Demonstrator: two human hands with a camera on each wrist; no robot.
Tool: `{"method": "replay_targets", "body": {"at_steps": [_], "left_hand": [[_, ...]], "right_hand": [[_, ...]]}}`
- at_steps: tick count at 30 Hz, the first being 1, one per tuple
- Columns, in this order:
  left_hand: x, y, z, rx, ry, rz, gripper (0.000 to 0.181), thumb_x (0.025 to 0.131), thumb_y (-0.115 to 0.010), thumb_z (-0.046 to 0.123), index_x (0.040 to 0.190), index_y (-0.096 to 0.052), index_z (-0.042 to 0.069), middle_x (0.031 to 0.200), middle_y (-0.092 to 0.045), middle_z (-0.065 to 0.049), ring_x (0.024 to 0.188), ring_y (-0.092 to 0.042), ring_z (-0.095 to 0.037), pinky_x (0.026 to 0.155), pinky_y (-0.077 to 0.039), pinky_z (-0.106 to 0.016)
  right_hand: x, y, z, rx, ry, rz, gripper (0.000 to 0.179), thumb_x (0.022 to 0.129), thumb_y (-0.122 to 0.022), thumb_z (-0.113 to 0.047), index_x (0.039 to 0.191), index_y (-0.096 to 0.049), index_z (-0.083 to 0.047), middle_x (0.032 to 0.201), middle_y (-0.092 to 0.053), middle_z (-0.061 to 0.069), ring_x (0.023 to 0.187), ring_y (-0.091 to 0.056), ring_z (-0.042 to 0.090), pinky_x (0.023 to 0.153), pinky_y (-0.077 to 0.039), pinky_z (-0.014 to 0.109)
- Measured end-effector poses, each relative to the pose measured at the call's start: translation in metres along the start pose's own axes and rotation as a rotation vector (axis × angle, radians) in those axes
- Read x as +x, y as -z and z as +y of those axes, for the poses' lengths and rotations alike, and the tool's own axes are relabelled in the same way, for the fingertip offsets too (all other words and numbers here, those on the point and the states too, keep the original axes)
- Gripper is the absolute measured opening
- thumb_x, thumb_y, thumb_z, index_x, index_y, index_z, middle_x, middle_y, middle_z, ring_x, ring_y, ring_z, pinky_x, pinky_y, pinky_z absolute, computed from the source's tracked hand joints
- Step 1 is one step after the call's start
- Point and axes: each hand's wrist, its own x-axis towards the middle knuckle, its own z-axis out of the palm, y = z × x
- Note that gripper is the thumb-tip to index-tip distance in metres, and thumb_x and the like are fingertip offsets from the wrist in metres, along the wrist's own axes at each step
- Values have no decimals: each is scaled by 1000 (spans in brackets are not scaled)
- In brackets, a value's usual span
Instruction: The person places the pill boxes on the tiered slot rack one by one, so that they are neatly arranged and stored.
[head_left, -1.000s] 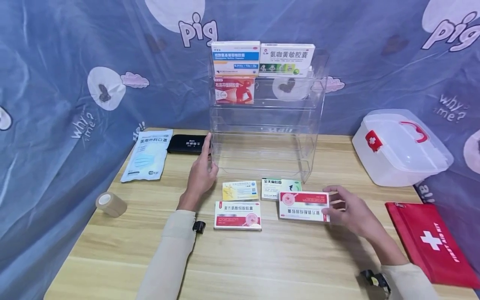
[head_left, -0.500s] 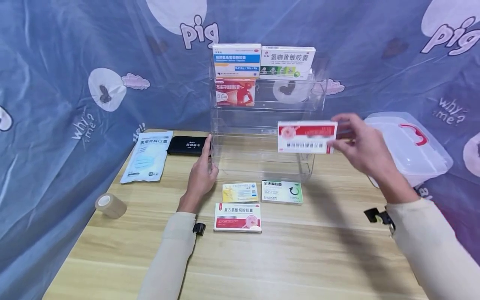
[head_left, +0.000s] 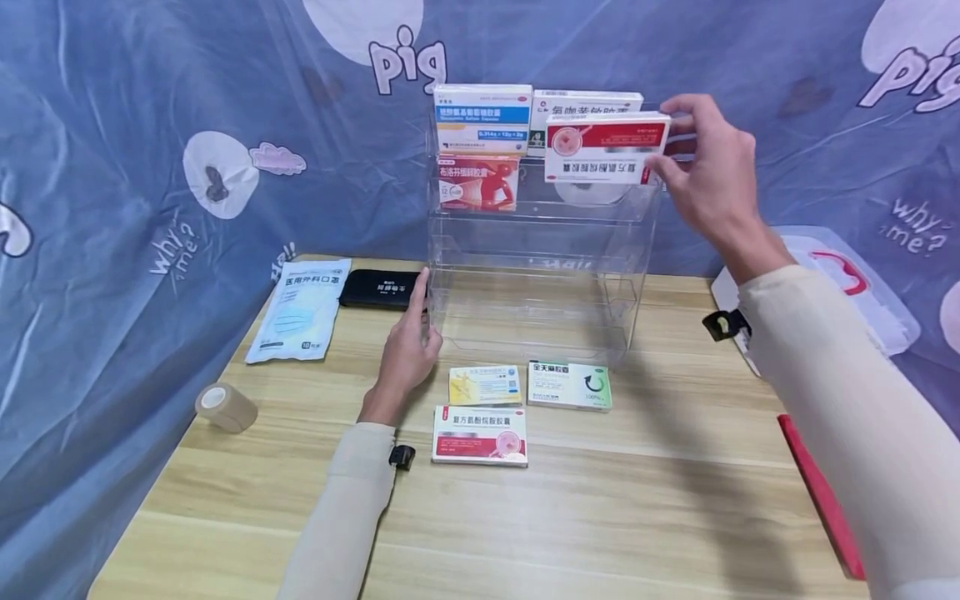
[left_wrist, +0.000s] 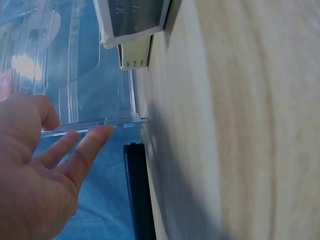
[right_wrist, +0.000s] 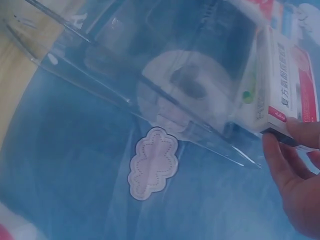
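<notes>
My right hand (head_left: 708, 171) pinches a red-and-white medicine box (head_left: 606, 150) by its right end, its printing upside down. The box is up at the top of the clear acrylic rack (head_left: 532, 333), overlapping a white-and-green medicine box (head_left: 626, 98) on the top tier. In the right wrist view, thumb and fingers grip the end of the held box (right_wrist: 285, 85). My left hand (head_left: 405, 358) touches the rack's left side with extended fingers; the left wrist view shows the fingertips right at the side panel. A blue-and-white box (head_left: 483, 117) and a red box (head_left: 477, 183) stand on the rack's left.
Before the rack lie a yellow box (head_left: 485, 386), a green-and-white box (head_left: 570, 386) and another red-and-white box (head_left: 480, 436). On the left are a mask pack (head_left: 300, 312), a black case (head_left: 378, 289) and a tape roll (head_left: 227, 408). A white first-aid box (head_left: 862, 275) and red pouch (head_left: 821, 500) are on the right.
My right hand has lifted the red-and-white medicine box from just above the table to the rack's top tier. The left hand has stayed at the rack's side.
</notes>
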Motion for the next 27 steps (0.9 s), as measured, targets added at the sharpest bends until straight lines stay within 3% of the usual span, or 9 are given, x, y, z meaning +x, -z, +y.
{"method": "replay_targets", "body": {"at_steps": [7,14,18,23,27], "left_hand": [[-1,-1,2,11,-7,-13,105,98,-59,-4,173,-5,44,161,-56,-18,121,-69,-44,80,-59,-54],[0,-1,1,11,-17,-4,104,97,-59,-5,174,-7,42,161,-56,-18,123,-69,-42,85,-60,-56],[1,0,2,8,-15,-7,105,97,-59,-4,173,-5,44,160,-57,-18,126,-68,-41,90,-60,-58],[1,0,2,9,-16,-1,106,97,-58,-5,173,-4,44,160,-57,-19,125,-69,-41,86,-60,-56],[0,0,0,6,-16,4,106,97,-59,-5,173,-4,44,159,-57,-20,124,-69,-42,86,-60,-55]], "right_hand": [[15,-17,12,-72,81,-28,49,100,-63,5,147,-54,-5,142,-70,23,124,-73,40,105,-60,47],[13,-24,17,-203,68,-215,49,105,-60,-2,152,-49,-4,143,-66,31,122,-70,50,101,-57,63],[10,-27,16,-289,87,-258,45,106,-58,-7,150,-51,-2,135,-69,33,116,-69,55,97,-55,67],[6,-39,13,-368,138,-233,45,107,-55,-11,151,-54,-5,138,-63,34,112,-63,61,93,-52,69],[0,-50,11,-378,160,-194,46,106,-55,-12,151,-53,-6,136,-51,32,112,-56,56,91,-51,69]]}}
